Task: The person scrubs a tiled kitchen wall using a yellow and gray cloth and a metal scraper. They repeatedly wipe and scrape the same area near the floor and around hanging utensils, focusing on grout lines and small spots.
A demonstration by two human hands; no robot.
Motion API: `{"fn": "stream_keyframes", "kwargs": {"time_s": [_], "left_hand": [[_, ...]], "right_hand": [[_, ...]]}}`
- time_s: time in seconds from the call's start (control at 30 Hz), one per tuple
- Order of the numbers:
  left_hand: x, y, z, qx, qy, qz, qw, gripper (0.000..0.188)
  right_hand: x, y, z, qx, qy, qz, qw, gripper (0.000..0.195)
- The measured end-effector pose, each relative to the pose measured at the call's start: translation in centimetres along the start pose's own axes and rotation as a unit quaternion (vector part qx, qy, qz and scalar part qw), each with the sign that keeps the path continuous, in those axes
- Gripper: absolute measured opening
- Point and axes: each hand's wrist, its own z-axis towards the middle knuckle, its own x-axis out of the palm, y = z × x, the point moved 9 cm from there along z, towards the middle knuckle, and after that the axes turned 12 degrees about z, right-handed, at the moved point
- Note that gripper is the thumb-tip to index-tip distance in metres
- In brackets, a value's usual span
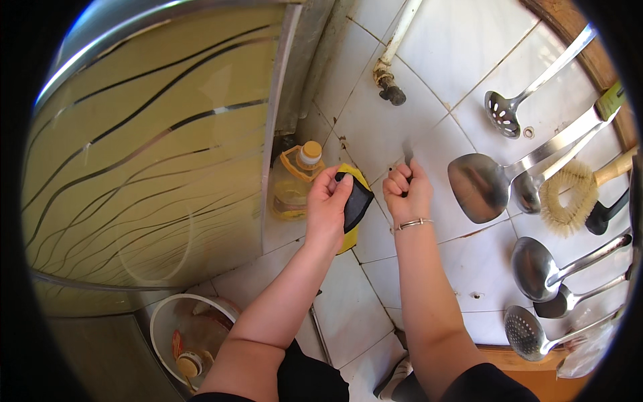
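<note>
Pinched in my left hand (329,193) is a yellow fabric piece with a dark grey, black-edged patch (357,203). Its lower yellow end hangs past the wrist. My right hand (409,188), with a metal bracelet at the wrist, is closed around a slim dark-handled tool (408,149). The tool's upper end is blurred, so I cannot tell what kind it is. Both hands are raised in front of the white tiled wall, a short gap apart. Left of my left hand stands a clear plastic bottle (290,193) with a yellow cap and handle, holding yellowish liquid.
A glossy yellow-green appliance or cabinet front (150,151) fills the left. Below it is a white bucket (166,306) with a capped bottle (190,364) inside. Ladles, a spatula (479,188) and a round bristle brush (567,198) hang at right. A capped pipe (389,83) projects above.
</note>
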Motion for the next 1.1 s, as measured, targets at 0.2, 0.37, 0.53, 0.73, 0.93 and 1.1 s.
{"fn": "stream_keyframes", "kwargs": {"time_s": [0.2, 0.37, 0.53, 0.73, 0.93, 1.1], "left_hand": [[0.4, 0.9, -0.5, -0.015, 0.001, 0.009, 1.000, 0.031], [0.0, -0.5, 0.1, 0.002, -0.014, -0.003, 1.000, 0.032], [0.9, 1.0, 0.3, 0.007, -0.014, 0.029, 0.999, 0.032], [6.5, 0.7, 5.1, 0.093, 0.002, 0.092, 0.991, 0.029], [16.8, -1.0, 5.5, 0.421, 0.053, 0.426, 0.799, 0.054], [9.1, 7.8, 8.7, 0.235, -0.007, 0.484, 0.843, 0.058]], "right_hand": [[4.0, -0.8, 0.8, -0.037, 0.013, -0.005, 0.999, 0.021], [2.1, 0.3, -0.5, 0.008, 0.019, 0.058, 0.998, 0.020], [3.6, 0.1, -0.2, -0.035, 0.040, -0.085, 0.995, 0.014], [-8.4, 0.9, -13.3, 0.021, -0.005, -0.228, 0.973, 0.014], [-21.8, 7.8, -24.5, 0.046, -0.156, -0.214, 0.963, 0.022], [-22.7, 10.8, -27.6, 0.043, -0.176, -0.226, 0.957, 0.021]]}}
